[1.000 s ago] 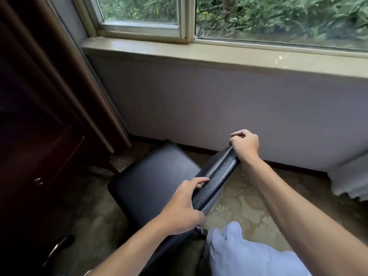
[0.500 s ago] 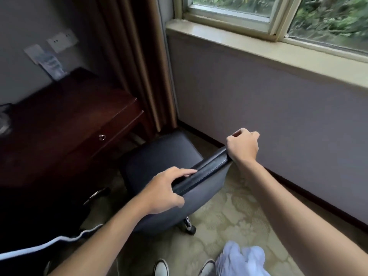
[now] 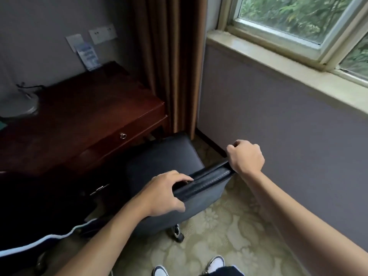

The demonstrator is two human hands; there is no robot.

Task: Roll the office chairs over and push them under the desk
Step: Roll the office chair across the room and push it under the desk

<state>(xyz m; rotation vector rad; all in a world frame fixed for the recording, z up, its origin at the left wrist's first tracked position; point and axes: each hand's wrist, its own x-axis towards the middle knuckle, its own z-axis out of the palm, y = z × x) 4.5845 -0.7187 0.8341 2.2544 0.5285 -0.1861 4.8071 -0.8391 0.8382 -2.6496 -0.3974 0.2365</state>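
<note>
A person grips the top edge of a black leather-look office chair [image 3: 159, 156] with both hands in the corner of a carpeted room. The left hand [image 3: 165, 193] curls over the padded backrest rim near its left end, fingers on the far side and thumb on the near face; the right hand [image 3: 246, 157] is closed in a fist around the rim's right end. The chair's square cushioned seat faces the dark reddish-brown wooden surface [image 3: 83, 120], its front edge near the drawer with a small metal knob [image 3: 123, 135]; whether the seat reaches beneath is unclear. One chrome-forked black caster [image 3: 177, 235] rests on the pale green floral carpet [image 3: 225, 232]. A brown curtain [image 3: 171, 62] hangs beside the surface, next to a white-framed window [image 3: 298, 32] above a grey wall. A white wall socket plate [image 3: 102, 34] and a blue-and-white leaflet [image 3: 87, 55] sit at the back of the surface; the leaflet's printing is too blurred to read.
</note>
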